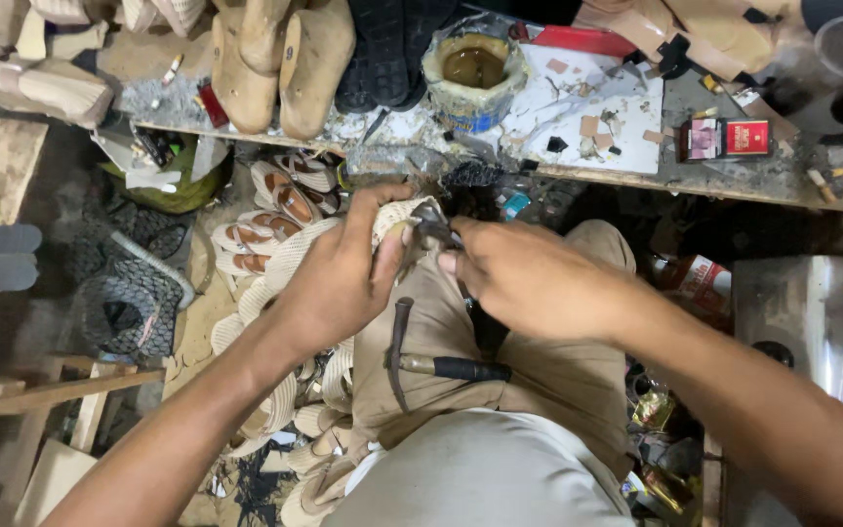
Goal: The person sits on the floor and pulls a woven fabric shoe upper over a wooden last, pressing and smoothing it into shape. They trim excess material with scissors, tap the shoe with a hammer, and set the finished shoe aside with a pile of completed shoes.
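Fingers of the left hand [343,278] were curled around a cream woven shoe upper [397,217], thumb pressed on its near edge. The right hand [524,278] met it from three o'clock, fingertips pinched together on a dark pincer tool [433,230] that bit the upper's rim. Both hands worked over the person's lap, just below the bench edge [636,181].

On the khaki trousers [558,371], at six o'clock from the hands, lay a hammer [441,367] with a black grip, its curved head toward nine o'clock. More cream uppers [280,400] were heaped on the floor at seven o'clock, and finished sandals [280,200] were stacked at ten o'clock. A coiled dark mesh [129,312] lay farther out at nine o'clock.

On the bench at twelve o'clock stood an open glue tin [473,70] with brown glue. Wooden lasts [285,59] leaned at eleven o'clock beside black soles [392,49]. A white board [602,112] with small scraps lay at one o'clock, a red packet [724,139] at two o'clock. A metal box [812,332] sat at three o'clock.
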Demonstrator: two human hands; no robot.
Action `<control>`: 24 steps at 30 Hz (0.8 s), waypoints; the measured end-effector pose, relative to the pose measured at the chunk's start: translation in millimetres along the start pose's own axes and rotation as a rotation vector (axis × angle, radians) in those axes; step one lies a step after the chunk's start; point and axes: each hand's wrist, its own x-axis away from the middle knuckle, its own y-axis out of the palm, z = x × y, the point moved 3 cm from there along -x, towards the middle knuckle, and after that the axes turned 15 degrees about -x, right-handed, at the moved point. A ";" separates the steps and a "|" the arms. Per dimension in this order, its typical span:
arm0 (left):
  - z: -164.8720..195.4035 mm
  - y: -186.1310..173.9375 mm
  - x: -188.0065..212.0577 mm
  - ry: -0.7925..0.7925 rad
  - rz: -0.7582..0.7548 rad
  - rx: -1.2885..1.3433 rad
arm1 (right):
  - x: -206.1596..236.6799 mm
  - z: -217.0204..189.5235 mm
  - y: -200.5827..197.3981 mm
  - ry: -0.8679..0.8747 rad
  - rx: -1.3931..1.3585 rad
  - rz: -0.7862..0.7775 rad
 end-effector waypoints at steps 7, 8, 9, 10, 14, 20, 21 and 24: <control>-13.9 -4.3 -23.8 -0.412 -0.221 0.482 | -9.6 10.1 51.3 -0.331 0.223 0.448; -14.0 -4.7 -23.3 -0.430 -0.247 0.436 | -8.5 13.1 52.5 -0.306 0.286 0.457; -13.7 -4.5 -21.0 -0.450 -0.284 0.387 | -6.6 13.7 51.7 -0.365 0.251 0.452; -9.2 -5.8 -19.2 -0.335 -0.199 0.266 | -1.8 14.8 46.1 -0.419 0.217 0.447; 1.3 -1.9 -8.2 -0.141 -0.050 0.008 | 3.3 24.5 18.5 -0.162 -0.186 0.161; 13.7 6.5 -6.7 0.105 0.029 -0.004 | 9.8 23.4 12.6 -0.062 -0.285 0.041; 15.0 3.5 -9.4 0.110 0.053 0.019 | 6.6 21.5 18.1 -0.113 -0.194 0.152; 4.5 -1.4 -24.5 -0.327 -0.242 0.354 | 0.2 19.6 44.6 -0.254 -0.006 0.387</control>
